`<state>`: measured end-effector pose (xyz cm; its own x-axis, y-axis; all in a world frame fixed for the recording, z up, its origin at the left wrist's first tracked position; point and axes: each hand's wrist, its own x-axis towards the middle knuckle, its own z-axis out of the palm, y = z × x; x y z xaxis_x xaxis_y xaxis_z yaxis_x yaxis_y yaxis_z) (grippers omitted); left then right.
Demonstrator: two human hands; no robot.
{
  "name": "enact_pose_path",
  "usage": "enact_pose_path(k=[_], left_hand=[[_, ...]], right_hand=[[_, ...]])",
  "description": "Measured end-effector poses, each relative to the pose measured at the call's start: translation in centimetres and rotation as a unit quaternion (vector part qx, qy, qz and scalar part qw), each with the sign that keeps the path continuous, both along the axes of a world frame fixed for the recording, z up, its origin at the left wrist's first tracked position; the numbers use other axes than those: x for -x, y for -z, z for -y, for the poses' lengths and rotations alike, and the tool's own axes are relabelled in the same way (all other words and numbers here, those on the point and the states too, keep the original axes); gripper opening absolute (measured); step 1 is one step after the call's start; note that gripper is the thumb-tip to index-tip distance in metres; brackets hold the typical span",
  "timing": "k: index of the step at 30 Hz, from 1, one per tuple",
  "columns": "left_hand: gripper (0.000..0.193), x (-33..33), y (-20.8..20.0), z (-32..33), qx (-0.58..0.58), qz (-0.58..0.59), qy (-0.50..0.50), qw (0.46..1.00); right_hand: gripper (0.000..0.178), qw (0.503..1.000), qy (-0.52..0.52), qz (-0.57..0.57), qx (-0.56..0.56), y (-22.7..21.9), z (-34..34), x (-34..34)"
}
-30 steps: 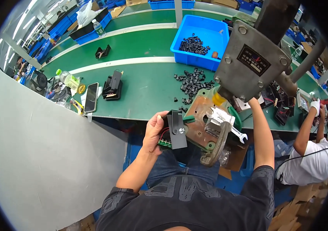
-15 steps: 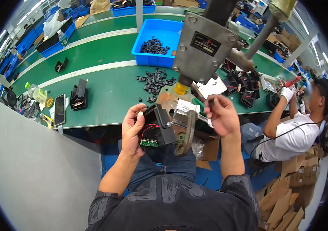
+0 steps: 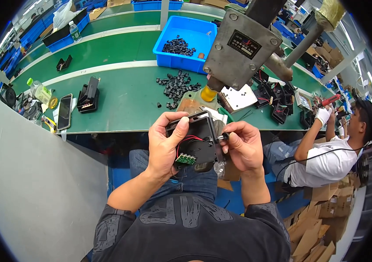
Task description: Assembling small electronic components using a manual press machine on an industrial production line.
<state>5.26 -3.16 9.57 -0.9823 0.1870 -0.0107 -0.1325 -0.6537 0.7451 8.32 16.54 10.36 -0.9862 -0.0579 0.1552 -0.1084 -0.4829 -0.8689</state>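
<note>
My left hand grips a black plastic housing by its left side, thumb on the rim. Its open inside faces up toward me, showing red wires and a small green circuit board near the lower edge. Between the thumb and fingers of my right hand is a small black knob. It is at a metal shaft sticking out of the housing's right side; whether it is seated there I cannot tell. The housing is in front of a grey press with a yellow tip.
Loose black knobs lie on the green bench, and more fill part of a blue bin. A phone and a black assembly are at left. On the right, a gloved co-worker works beside piled black housings.
My right hand has brought the knob down and left to the shaft. The housing has moved right and turned, its inside now showing more, and covers part of the press base.
</note>
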Motion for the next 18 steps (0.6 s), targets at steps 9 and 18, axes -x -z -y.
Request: enact_pose_path(k=[9, 18], left_hand=[[0.021, 0.1, 0.4, 0.1, 0.037, -0.012, -0.01, 0.999], [0.022, 0.7, 1.8, 0.2, 0.013, 0.068, -0.035, 0.997]], right_hand=[[0.014, 0.91, 0.153, -0.183, -0.338, -0.8, 1.5, -0.4], [0.014, 0.911, 0.108, -0.091, -0.388, -1.4, 2.1, 0.7]])
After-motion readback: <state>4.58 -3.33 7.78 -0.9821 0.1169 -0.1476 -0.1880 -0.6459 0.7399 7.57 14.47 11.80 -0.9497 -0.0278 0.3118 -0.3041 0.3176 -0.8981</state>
